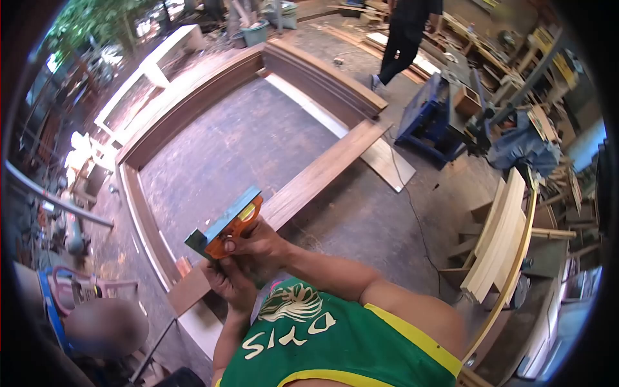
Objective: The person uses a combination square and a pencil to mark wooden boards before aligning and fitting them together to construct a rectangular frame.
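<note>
An orange-handled tool (233, 227) with a long, flat blue-grey body is held up in front of my chest; its exact kind I cannot make out. My right hand (263, 245) is wrapped around the orange handle. Close below it, my left hand (231, 282) has its fingers bent at the tool's lower end, partly hidden. Under and beyond the tool, a brown wooden board (322, 164) lies across a large wooden frame (187, 97) on the concrete floor.
A person in dark clothes (412, 29) stands beyond the frame. To the right are a blue machine stand (422, 122), a cable (412, 206) on the floor and stacked pale planks (495, 238). At lower left stands another person's blurred head (106, 327).
</note>
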`<state>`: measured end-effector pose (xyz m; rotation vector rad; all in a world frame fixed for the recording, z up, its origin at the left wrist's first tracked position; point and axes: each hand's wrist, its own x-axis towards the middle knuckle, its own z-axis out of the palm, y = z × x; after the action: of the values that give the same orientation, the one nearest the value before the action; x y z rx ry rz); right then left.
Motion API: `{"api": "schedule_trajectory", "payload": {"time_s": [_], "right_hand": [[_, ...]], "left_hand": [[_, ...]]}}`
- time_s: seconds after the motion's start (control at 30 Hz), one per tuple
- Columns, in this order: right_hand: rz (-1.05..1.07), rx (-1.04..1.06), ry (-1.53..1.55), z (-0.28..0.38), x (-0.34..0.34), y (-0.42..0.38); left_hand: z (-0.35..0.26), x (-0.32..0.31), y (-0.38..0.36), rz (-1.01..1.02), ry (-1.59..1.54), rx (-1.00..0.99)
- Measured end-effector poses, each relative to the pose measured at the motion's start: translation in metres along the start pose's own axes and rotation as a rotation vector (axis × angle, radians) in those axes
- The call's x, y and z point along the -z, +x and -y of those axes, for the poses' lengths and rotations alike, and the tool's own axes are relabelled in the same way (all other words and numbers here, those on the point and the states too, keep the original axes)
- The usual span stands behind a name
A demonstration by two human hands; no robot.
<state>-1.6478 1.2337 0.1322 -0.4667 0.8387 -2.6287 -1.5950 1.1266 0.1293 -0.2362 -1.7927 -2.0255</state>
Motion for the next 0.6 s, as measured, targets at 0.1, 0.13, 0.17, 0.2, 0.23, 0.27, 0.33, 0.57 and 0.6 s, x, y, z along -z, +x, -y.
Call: {"api": "schedule_trajectory", "payload": {"time_s": [0.1, 0.13, 0.17, 0.2, 0.23, 0.27, 0.33, 0.57, 0.6], "right_hand": [[-0.102, 0.032, 0.0, -0.001, -0.004, -0.007], [-0.173, 0.042, 0.019, 0.0, -0.004, -0.009], [-0.188, 0.064, 0.007, 0.003, -0.002, -0.013], [-0.188, 0.046, 0.024, 0.005, 0.001, -0.016], [-0.185, 0.025, 0.046, 0.006, 0.004, -0.019], [-0.175, 0.051, 0.02, 0.007, 0.009, -0.021], [-0.211, 0.112, 0.09, 0.024, -0.004, -0.027], [-0.233, 0.201, 0.006, 0.03, 0.015, -0.038], [-0.234, 0.207, 0.005, 0.032, 0.014, -0.039]], "left_hand": [[-0.001, -0.007, -0.004, 0.028, -0.016, 0.044], [0.0, -0.011, -0.005, 0.013, -0.002, 0.087], [0.001, -0.014, -0.006, 0.036, -0.019, 0.089], [0.003, -0.017, -0.008, 0.024, -0.019, 0.114], [0.004, -0.019, -0.009, 0.008, -0.012, 0.139], [0.001, -0.02, -0.01, 0.051, -0.022, 0.152], [-0.003, -0.032, -0.011, 0.051, -0.05, 0.136], [0.005, -0.043, -0.014, 0.098, -0.045, 0.144], [0.004, -0.044, -0.015, 0.104, -0.046, 0.141]]}}
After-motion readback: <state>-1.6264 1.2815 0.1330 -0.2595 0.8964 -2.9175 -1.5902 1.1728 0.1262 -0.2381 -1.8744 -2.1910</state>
